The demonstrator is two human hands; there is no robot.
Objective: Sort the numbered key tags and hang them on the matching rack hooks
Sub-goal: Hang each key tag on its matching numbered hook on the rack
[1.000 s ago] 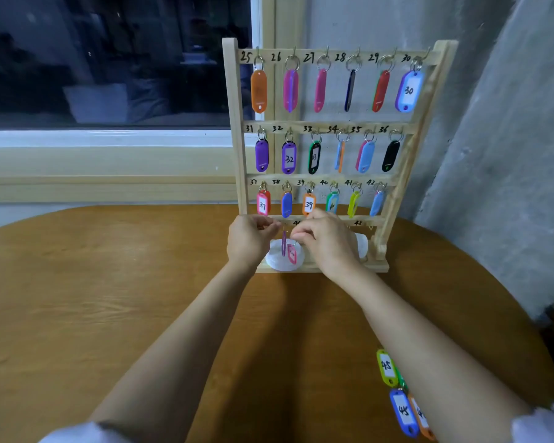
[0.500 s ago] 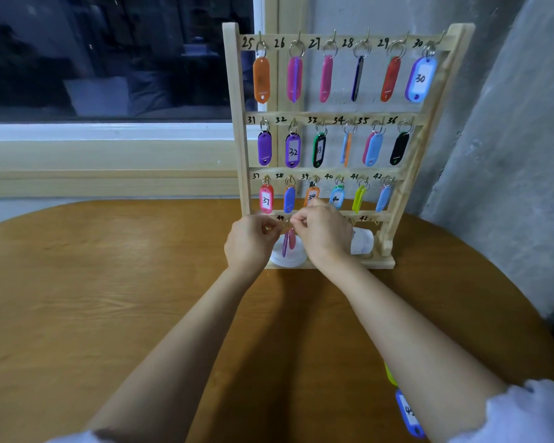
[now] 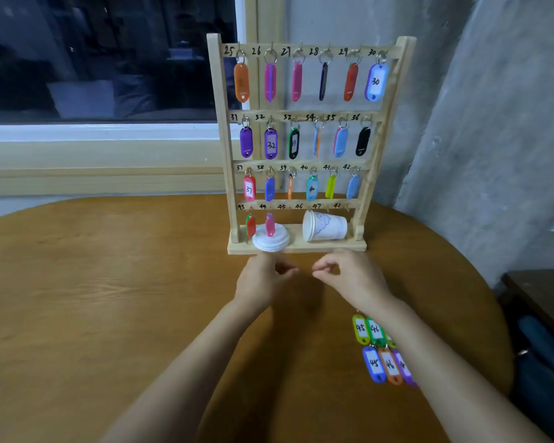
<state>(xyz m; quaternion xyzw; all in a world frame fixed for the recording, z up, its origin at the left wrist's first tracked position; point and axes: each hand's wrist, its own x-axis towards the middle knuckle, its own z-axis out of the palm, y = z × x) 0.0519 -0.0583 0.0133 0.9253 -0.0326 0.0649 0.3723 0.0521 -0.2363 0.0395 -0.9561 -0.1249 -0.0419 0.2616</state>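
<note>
A wooden key rack [image 3: 219, 129] stands at the table's far side, its hooks numbered 25 to 48. Coloured tags fill the top three rows. On the bottom row a red tag [image 3: 250, 226] hangs at hook 43 and a pink tag [image 3: 270, 224] at hook 44; the hooks to their right are bare. Several loose tags [image 3: 376, 346], marked 45 and 46, lie on the table under my right forearm. My left hand [image 3: 263, 279] and my right hand [image 3: 349, 276] hover just in front of the rack's base, fingers loosely curled, holding nothing.
A white paper cup [image 3: 323, 226] lies on its side on the rack's base, and a stack of white lids [image 3: 271, 242] sits at the base's front left. The round wooden table [image 3: 109, 298] meets a window sill behind and a grey wall to the right.
Both hands have let go of the pink tag at hook 44 and drawn back toward me, away from the bottom row. The tag now hangs free.
</note>
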